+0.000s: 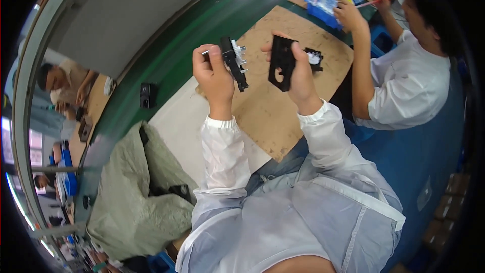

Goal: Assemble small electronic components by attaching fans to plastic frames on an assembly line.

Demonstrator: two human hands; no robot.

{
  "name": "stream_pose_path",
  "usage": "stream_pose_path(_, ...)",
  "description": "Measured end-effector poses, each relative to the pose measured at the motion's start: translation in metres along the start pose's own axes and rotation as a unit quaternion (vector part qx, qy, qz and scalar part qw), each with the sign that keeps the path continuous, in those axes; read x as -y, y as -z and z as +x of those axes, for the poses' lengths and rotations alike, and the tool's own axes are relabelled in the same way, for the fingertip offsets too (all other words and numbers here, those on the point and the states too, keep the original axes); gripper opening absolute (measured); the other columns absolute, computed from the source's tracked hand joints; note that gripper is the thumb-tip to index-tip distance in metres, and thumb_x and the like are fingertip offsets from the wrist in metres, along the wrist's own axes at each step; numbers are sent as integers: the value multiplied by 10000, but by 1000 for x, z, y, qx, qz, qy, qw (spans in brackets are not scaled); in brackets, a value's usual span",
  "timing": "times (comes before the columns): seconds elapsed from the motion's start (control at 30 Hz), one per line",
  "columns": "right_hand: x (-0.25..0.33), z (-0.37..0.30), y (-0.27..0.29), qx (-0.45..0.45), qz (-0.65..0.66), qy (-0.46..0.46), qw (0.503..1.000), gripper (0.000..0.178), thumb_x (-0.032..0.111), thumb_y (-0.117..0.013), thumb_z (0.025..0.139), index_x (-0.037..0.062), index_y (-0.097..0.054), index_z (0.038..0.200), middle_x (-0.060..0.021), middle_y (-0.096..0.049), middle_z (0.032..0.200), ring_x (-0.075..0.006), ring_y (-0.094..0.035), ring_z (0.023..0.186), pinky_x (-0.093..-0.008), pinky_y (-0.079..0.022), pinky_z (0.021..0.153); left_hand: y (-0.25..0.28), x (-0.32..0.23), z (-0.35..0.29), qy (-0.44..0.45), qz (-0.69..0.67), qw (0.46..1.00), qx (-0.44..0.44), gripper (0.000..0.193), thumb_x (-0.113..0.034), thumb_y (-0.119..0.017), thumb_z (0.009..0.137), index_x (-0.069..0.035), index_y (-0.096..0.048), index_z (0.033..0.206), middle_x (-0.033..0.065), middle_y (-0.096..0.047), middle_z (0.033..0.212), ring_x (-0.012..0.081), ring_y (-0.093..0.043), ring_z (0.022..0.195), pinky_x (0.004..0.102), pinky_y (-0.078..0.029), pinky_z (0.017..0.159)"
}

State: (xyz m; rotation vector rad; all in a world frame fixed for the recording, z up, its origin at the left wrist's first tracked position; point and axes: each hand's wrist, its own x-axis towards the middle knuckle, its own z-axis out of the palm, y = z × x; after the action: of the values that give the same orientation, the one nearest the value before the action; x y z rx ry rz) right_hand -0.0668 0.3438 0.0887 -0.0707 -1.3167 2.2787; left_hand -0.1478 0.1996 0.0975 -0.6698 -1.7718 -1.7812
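My left hand [214, 78] is closed around a black plastic assembly [234, 63] that carries white gears and small metal pins on its right side. A short metal rod sticks out by the thumb. In my right hand [302, 78] I grip a flat black plastic housing [282, 63] with a round opening near its lower end. The two parts are held apart, side by side, above a brown board [257, 116]. Just right of my right hand, another black part with a white gear [314, 58] lies on the board.
A grey-green sack [131, 197] stands at the left beside a white sheet [177, 126]. One black block [148, 95] rests on the green surface. At the right a co-worker in white [409, 81] handles a red stick over a blue box [323, 10]. A metal frame [22, 96] borders the left.
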Motion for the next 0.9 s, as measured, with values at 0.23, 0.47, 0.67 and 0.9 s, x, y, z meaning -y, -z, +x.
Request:
stream_pose_path(0.23,-29,-23,-92,144,11,-4,990,471,402,-484,1008,28,-519,1292,-104,-633,1022,-130,-536,906,-252,-418,796,60,-46,-7,181,-139,965,-133,281,-309,-459,1046,-63,-536,934,-1,-530,850,75,-460,753,223,-404,692)
stream_pose_path(0.47,-34,-34,-126,180,-6,-71,981,484,411,-416,1018,34,-534,1297,-95,-625,1044,-140,-550,878,-252,-430,774,96,-52,-8,219,-135,958,-123,274,-292,-449,1043,-60,-537,927,-6,-524,827,79,-452,741,228,-402,695)
stream_pose_path(0.67,-38,-37,-136,180,4,-75,981,425,392,-477,1016,48,-537,1257,-89,-609,960,-134,-544,856,-242,-420,740,106,-57,-8,218,-115,962,-116,263,-271,-442,1040,-58,-542,923,-5,-527,824,81,-449,739,228,-398,693)
stream_pose_path(0.9,-43,-41,-140,170,-14,-61,983,405,381,-472,1019,54,-540,1248,-65,-588,930,-128,-541,839,-238,-415,727,107,-65,-12,213,-52,969,-117,268,-256,-431,1041,-45,-546,921,5,-533,807,86,-450,732,231,-396,686)
